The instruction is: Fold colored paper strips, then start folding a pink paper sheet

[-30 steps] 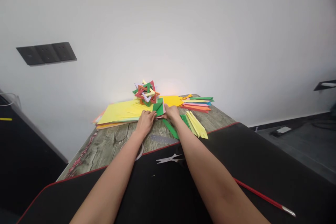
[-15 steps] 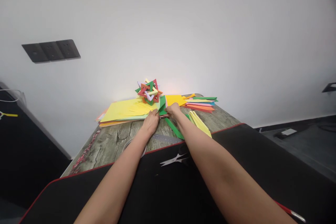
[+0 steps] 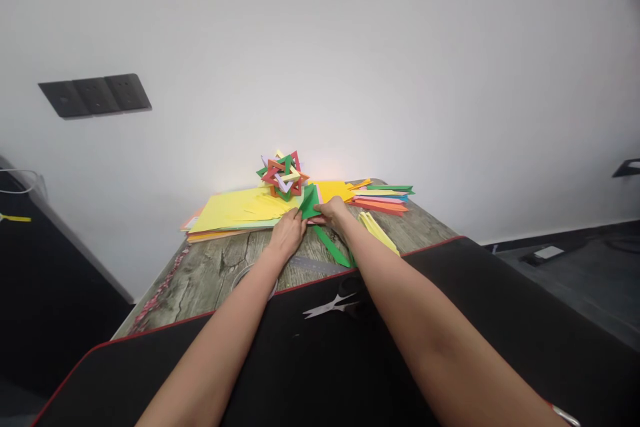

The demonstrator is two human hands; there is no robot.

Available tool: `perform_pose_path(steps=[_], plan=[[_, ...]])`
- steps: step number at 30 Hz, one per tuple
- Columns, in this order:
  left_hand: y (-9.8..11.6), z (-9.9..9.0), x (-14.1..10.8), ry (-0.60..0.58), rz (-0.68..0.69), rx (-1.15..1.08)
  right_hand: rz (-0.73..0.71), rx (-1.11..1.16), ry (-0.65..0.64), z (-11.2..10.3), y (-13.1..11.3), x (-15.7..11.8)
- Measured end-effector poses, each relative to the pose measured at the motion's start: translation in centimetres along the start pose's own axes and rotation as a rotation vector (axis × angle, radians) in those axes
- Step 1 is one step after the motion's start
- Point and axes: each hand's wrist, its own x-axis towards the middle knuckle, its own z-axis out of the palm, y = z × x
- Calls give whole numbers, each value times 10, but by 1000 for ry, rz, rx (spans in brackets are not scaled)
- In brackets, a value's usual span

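Note:
A small green paper (image 3: 309, 201) is pinched between my two hands over the stacked coloured sheets. My left hand (image 3: 289, 231) is closed on its left edge, beside yellow paper (image 3: 225, 208). At its right side my right hand (image 3: 334, 210) grips it with fingers bent. Just behind my left hand sits a multicoloured star-shaped paper ball (image 3: 284, 175). A folded green strip (image 3: 331, 246) lies on the table below my hands.
Scissors (image 3: 330, 307) rest on a black mat (image 3: 320, 367) with a red edge. A ruler (image 3: 313, 265) and a tape roll (image 3: 243, 275) lie near my left forearm. Folded coloured strips (image 3: 383, 200) and pale yellow strips (image 3: 379, 232) are to the right.
The green paper has been opened out and now shows a broader face with a crease. My hands have shifted only slightly.

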Motion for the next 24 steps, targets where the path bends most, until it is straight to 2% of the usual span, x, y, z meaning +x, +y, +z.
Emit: perform_pose_path(steps=[7,16,24], plan=[[6,2,14,-94,-56,78,4,-102,1,-5,-4,1],[15,3,14,-100,-152,106,-15,-268,55,-10,-11,3],[14,2,14,-111,-199,81,-66,-268,51,-7,-9,-5]])
